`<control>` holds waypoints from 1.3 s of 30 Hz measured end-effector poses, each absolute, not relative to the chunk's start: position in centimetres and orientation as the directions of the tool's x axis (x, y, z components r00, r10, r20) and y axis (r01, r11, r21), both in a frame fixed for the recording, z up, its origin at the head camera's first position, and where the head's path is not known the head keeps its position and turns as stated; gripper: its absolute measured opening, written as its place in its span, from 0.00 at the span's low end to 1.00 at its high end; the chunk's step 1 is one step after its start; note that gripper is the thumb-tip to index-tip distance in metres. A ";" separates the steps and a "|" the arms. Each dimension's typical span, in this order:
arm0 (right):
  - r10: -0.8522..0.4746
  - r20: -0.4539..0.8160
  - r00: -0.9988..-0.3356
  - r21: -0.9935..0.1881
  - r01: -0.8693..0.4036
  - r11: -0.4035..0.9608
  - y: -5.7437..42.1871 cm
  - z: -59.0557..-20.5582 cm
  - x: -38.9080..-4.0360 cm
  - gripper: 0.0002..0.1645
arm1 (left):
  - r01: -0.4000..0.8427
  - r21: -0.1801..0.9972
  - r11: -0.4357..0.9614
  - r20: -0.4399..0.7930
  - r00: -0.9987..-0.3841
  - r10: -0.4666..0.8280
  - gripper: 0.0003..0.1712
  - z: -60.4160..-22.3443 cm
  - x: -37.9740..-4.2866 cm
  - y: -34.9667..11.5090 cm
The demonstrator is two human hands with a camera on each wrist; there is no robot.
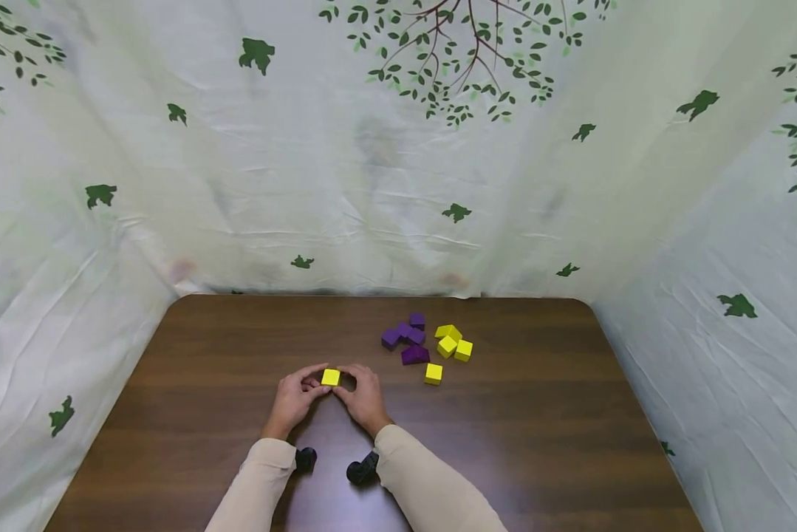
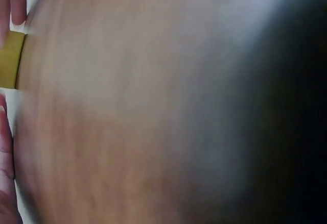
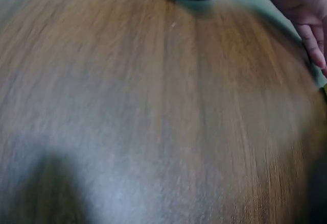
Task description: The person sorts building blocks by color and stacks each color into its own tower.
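A yellow block (image 1: 331, 377) sits between both hands over the middle of the table. My left hand (image 1: 295, 403) holds it from the left, thumb at the near side and index finger at the far side. From the right, my right hand (image 1: 365, 399) holds the same block with thumb and index finger. The left wrist view catches the yellow block (image 2: 9, 60) at its left edge, with fingertips close above and below. In the right wrist view, a hand (image 3: 301, 9) shows at the upper right, and only a sliver of yellow is visible.
Right of the hands lie several purple blocks (image 1: 390, 338), with a purple wedge-like block (image 1: 415, 355) nearest. Beside them are several yellow blocks (image 1: 463, 350) and a separate yellow block (image 1: 433, 374). The brown table (image 1: 538, 443) is backed by a leaf-printed white cloth (image 1: 272, 170).
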State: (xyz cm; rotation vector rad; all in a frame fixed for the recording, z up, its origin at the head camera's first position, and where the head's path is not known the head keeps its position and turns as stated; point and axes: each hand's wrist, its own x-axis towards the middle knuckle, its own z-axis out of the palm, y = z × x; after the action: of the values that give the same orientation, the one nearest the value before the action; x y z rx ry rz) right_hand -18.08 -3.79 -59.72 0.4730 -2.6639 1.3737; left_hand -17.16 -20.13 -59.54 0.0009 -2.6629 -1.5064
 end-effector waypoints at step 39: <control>0.054 0.396 -0.917 -0.783 -0.307 0.541 10.5 -58.5 -18.0 0.26 | -0.018 0.860 0.510 0.009 -0.999 -0.050 0.24 -59.7 -17.0 -20.6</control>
State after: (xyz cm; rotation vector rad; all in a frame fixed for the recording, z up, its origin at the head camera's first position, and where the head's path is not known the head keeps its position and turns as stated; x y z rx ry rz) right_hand -18.00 10.50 -58.54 0.2074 -2.4080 1.3294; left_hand -17.02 -20.63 -59.74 0.0605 -2.7010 -1.5383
